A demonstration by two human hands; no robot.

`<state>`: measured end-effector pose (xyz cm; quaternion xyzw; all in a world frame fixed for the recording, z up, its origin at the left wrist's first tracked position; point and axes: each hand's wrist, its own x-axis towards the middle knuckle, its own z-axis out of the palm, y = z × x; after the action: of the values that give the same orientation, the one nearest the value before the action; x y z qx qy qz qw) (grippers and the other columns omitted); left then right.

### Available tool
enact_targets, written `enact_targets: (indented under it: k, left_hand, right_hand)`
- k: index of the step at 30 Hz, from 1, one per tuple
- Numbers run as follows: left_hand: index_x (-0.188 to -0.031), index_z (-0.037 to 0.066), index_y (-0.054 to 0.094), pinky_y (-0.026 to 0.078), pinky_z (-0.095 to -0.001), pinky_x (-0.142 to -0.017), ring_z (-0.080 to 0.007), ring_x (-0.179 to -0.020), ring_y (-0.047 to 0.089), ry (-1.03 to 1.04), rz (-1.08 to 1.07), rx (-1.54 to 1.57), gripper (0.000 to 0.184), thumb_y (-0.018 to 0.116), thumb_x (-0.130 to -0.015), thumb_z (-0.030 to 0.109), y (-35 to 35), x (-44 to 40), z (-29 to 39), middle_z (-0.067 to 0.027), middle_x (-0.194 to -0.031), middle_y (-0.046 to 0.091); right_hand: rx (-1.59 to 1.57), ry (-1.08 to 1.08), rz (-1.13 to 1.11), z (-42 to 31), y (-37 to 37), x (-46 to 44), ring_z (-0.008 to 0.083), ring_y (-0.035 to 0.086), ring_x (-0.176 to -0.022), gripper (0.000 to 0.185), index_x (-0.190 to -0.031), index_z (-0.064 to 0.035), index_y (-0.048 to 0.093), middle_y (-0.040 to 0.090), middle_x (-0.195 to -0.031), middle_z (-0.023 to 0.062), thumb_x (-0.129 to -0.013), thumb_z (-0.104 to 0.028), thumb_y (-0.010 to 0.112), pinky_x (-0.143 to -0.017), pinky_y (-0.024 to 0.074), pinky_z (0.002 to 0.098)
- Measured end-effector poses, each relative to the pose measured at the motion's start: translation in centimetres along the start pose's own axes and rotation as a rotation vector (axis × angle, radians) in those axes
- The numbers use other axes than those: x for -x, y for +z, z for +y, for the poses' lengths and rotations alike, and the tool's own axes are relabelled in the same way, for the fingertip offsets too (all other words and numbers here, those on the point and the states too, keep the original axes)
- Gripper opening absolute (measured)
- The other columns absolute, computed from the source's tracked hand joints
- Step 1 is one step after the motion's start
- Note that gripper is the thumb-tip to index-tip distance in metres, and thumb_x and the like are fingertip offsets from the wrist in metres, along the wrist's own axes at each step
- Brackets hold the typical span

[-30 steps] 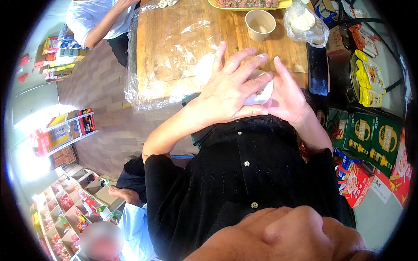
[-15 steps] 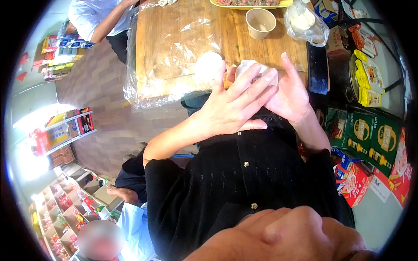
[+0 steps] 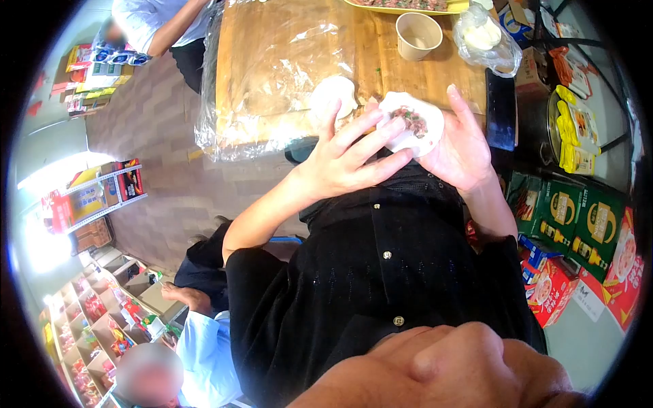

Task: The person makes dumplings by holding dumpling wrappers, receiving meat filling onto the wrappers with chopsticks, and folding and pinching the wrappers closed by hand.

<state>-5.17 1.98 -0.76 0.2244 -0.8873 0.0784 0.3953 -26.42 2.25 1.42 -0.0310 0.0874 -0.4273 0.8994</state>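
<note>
A round white dumpling wrapper (image 3: 430, 139) with minced meat filling (image 3: 413, 122) on it rests in my right hand (image 3: 466, 153). That palm is turned up, cupped under the wrapper, with the thumb raised. My left hand (image 3: 350, 153) reaches across from the left with its fingers stretched and apart, the tips over the wrapper's near-left edge. Whether they press on it I cannot tell. Another white wrapper (image 3: 335, 95) lies on the wooden table (image 3: 374, 61), just beyond my left fingers.
Clear plastic sheet (image 3: 209, 129) covers the table's left edge. Farther off are a paper cup (image 3: 418, 37), a yellow tray (image 3: 401, 9) of minced meat and a plastic bag (image 3: 486, 41). A dark phone-like slab (image 3: 500, 112) lies right. People (image 3: 160, 24) (image 3: 207, 353) are on the left.
The wrapper has opened out toward the camera, so its meat filling now shows. My left fingers have shifted left and spread off it. The view has moved slightly.
</note>
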Motion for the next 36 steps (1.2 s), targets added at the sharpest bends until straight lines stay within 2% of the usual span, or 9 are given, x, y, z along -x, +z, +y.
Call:
enact_targets:
  k: [7,9,14,18,20,23,28,30,36]
  left_hand:
    - [-0.090,0.023,0.065,0.023,-0.0565,-0.111,-0.0253,-0.121,0.049,0.126,-0.146,-0.022,0.018,0.071,-0.073,0.021,-1.4,-1.9,-1.0,-0.0010,-0.127,0.058]
    - [-0.087,0.022,0.065,0.024,-0.0565,-0.111,-0.0254,-0.120,0.050,0.117,-0.136,0.004,0.016,0.072,-0.072,0.021,-1.5,-2.2,-0.8,-0.0009,-0.125,0.059]
    - [-0.085,0.019,0.065,0.026,-0.0565,-0.107,-0.0264,-0.119,0.051,0.025,-0.101,0.162,0.017,0.074,-0.071,0.020,-1.0,-2.5,-0.7,-0.0019,-0.122,0.061]
    - [-0.082,0.011,0.062,0.036,-0.0465,-0.100,-0.0272,-0.113,0.054,-0.384,0.026,0.518,0.013,0.073,-0.075,0.014,-0.1,-3.3,-0.1,-0.0068,-0.119,0.062]
    - [-0.085,0.005,0.061,0.043,-0.0370,-0.091,-0.0277,-0.102,0.058,-0.708,0.067,0.794,0.015,0.072,-0.077,0.010,0.4,-3.3,0.2,-0.0121,-0.113,0.063]
    - [-0.087,0.004,0.061,0.045,-0.0350,-0.087,-0.0245,-0.098,0.060,-0.962,0.075,1.050,0.013,0.070,-0.080,0.007,0.7,-3.1,1.1,-0.0131,-0.110,0.064]
    - [-0.090,0.002,0.060,0.047,-0.0307,-0.083,-0.0193,-0.096,0.060,-1.078,0.137,1.226,0.011,0.068,-0.083,0.005,0.7,-3.0,2.0,-0.0119,-0.100,0.064]
    - [-0.098,0.002,0.054,0.051,-0.0273,-0.082,-0.0156,-0.100,0.058,-0.888,0.052,1.103,0.011,0.061,-0.090,0.003,1.0,-2.4,1.7,-0.0133,-0.110,0.060]
    - [-0.090,0.002,0.060,0.046,-0.0292,-0.083,-0.0176,-0.092,0.060,-1.016,0.215,1.203,0.011,0.068,-0.082,0.003,1.0,-3.0,2.9,-0.0098,-0.095,0.063]
  right_hand:
    - [0.020,0.010,0.009,0.6,-0.3,0.2,0.0252,0.053,-0.120,0.057,-0.134,0.0048,0.040,0.053,-0.130,0.0163,-0.103,-0.041,0.027,-0.105,0.0403,0.0414]
    - [0.127,-0.020,0.165,0.6,0.4,0.3,0.0229,0.055,-0.117,0.053,-0.133,0.0035,0.041,0.055,-0.127,0.0142,-0.103,-0.038,0.028,-0.104,0.0412,0.0412]
    - [0.137,-0.019,0.105,0.7,-0.6,0.5,0.0222,0.055,-0.116,0.052,-0.134,0.0034,0.041,0.055,-0.126,0.0134,-0.102,-0.037,0.034,-0.103,0.0419,0.0402]
    - [0.412,-0.044,-0.057,0.8,-1.4,0.6,0.0222,0.053,-0.118,0.055,-0.135,0.0042,0.038,0.052,-0.128,0.0126,-0.097,-0.033,0.049,-0.101,0.0436,0.0393]
    - [0.529,-0.059,-0.023,1.2,-0.3,0.7,0.0211,0.054,-0.116,0.056,-0.136,0.0048,0.037,0.052,-0.128,0.0119,-0.095,-0.029,0.054,-0.098,0.0449,0.0379]
    - [0.718,-0.052,0.048,1.4,0.8,1.2,0.0171,0.054,-0.111,0.052,-0.134,0.0050,0.039,0.052,-0.126,0.0094,-0.092,-0.018,0.060,-0.095,0.0461,0.0338]
    - [0.905,-0.041,0.069,1.7,0.1,1.6,0.0161,0.051,-0.116,0.040,-0.132,0.0022,0.045,0.053,-0.124,0.0087,-0.098,-0.019,0.051,-0.100,0.0430,0.0323]
    - [0.882,-0.052,0.066,2.0,0.3,1.8,0.0164,0.051,-0.116,0.040,-0.132,0.0026,0.045,0.053,-0.124,0.0088,-0.099,-0.020,0.050,-0.099,0.0431,0.0323]
    - [0.964,-0.100,0.076,1.9,0.6,2.4,0.0170,0.051,-0.116,0.041,-0.131,0.0046,0.045,0.054,-0.123,0.0090,-0.101,-0.024,0.046,-0.100,0.0412,0.0319]
